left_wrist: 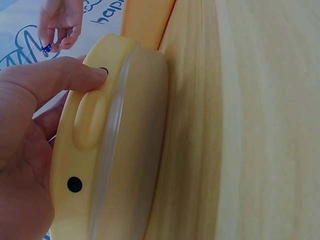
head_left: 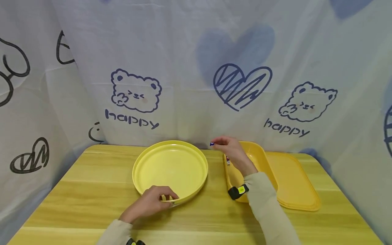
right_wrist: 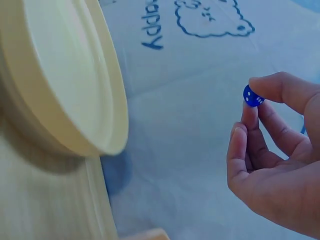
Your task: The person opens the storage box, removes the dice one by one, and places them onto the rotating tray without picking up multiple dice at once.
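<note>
A blue die (right_wrist: 253, 96) with white pips is pinched between the thumb and fingertips of my right hand (head_left: 234, 153). That hand is raised over the left far side of a yellow-orange bin (head_left: 272, 170), right of the round tray. My left hand (head_left: 153, 200) grips the near rim of this round yellow tray (head_left: 171, 170), its thumb (left_wrist: 82, 75) pressed on the outer side wall and its fingers reaching over the rim. Black dots and an oval bump mark the wall in the left wrist view. No objects show on the tray's floor.
Several small dice (head_left: 228, 160) lie along the bin's left inner wall. Flat yellow-orange trays (head_left: 294, 180) are stacked to the bin's right. The wooden table (head_left: 76, 190) ends at a printed cloth (head_left: 183, 85) hanging behind it.
</note>
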A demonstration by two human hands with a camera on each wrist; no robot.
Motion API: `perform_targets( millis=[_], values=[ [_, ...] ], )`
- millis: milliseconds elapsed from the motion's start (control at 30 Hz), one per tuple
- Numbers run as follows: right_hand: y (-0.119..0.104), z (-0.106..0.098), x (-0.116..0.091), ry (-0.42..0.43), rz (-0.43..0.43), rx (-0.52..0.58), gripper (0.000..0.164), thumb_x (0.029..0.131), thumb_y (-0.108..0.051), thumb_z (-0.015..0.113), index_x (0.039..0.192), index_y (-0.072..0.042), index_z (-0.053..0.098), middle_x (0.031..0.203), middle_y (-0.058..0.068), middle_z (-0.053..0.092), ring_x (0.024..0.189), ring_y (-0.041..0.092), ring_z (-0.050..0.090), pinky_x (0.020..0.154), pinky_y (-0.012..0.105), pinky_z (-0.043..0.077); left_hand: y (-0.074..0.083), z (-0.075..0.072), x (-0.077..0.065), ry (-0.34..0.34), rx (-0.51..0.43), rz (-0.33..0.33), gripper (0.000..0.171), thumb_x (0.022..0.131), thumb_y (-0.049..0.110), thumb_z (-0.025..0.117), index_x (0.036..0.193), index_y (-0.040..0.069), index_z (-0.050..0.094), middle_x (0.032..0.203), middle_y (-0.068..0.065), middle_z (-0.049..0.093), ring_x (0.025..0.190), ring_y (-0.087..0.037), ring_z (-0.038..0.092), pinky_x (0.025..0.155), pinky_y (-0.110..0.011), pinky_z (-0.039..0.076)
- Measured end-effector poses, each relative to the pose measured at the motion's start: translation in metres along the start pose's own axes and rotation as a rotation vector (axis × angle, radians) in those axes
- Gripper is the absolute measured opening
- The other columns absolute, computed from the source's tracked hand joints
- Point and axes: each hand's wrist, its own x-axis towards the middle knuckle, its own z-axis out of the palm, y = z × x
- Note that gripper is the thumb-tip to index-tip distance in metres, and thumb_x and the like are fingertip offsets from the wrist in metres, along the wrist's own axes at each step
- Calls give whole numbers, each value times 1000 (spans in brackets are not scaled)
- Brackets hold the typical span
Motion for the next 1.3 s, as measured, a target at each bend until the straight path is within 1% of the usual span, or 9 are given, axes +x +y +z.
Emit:
perform_targets(
  millis=[100, 167, 333, 533, 700, 833, 933, 1167, 1300],
  values=[
    [1, 9, -1, -1, -21, 18, 21, 89, -5, 67, 108, 4, 66, 102, 10, 65, 97, 25, 54, 91, 35, 44, 1, -1, 1, -2, -13, -3, 17, 84, 9, 71, 99, 17, 74, 84, 12, 62, 74, -4, 51, 61, -24, 42],
    [3, 14, -2, 1, -14, 15, 19, 88, -5, 67, 106, 3, 67, 101, 9, 66, 97, 25, 55, 92, 36, 44, 2, -1, 1, -9, -18, -8, 17, 84, 9, 71, 99, 17, 74, 85, 12, 62, 75, -4, 52, 61, -24, 43],
    [10, 31, -6, -15, -2, -36, 18, 87, -6, 70, 104, 0, 69, 97, 6, 66, 94, 22, 57, 92, 38, 45, 2, -1, 1, -17, -19, -9, 17, 84, 9, 71, 99, 17, 74, 86, 13, 63, 77, -4, 53, 63, -24, 43],
    [26, 58, -13, -75, -148, -87, 16, 85, -4, 71, 99, 2, 69, 89, 5, 67, 84, 17, 61, 76, 29, 51, 1, -1, 1, -12, -15, 0, 16, 84, 9, 72, 98, 17, 74, 86, 11, 64, 78, -3, 53, 63, -24, 43],
    [42, 74, -16, -106, -193, -152, 15, 84, -8, 74, 96, 1, 70, 86, 3, 67, 81, 14, 61, 71, 25, 51, -1, 2, 0, -12, -24, 4, 16, 83, 10, 72, 98, 17, 74, 86, 9, 65, 78, -3, 53, 63, -24, 43],
    [52, 81, -18, -118, -200, -143, 15, 83, -7, 74, 94, 1, 70, 84, 3, 67, 80, 15, 61, 70, 26, 51, -1, 4, 1, -5, -29, 20, 16, 83, 9, 72, 97, 16, 74, 85, 10, 64, 78, -4, 53, 63, -24, 43],
    [55, 82, -18, -104, -192, -137, 14, 83, -7, 74, 94, 1, 69, 84, 3, 66, 80, 16, 61, 70, 26, 51, -1, 5, 2, -3, -27, 25, 17, 83, 8, 72, 97, 16, 75, 85, 12, 64, 78, -4, 53, 63, -24, 43],
    [55, 85, -18, -88, -206, -141, 14, 83, -8, 74, 94, 0, 70, 84, 1, 65, 79, 16, 59, 69, 26, 50, -1, 3, 2, 5, -17, 23, 17, 82, 8, 72, 97, 15, 75, 85, 12, 64, 78, -3, 53, 63, -23, 43],
    [56, 89, -17, -67, -233, -140, 21, 84, -10, 74, 101, 2, 69, 91, 6, 67, 83, 18, 61, 73, 28, 51, -2, 2, 1, 13, -9, 22, 17, 82, 8, 72, 97, 16, 75, 85, 13, 64, 77, -3, 53, 62, -23, 43]
  ],
)
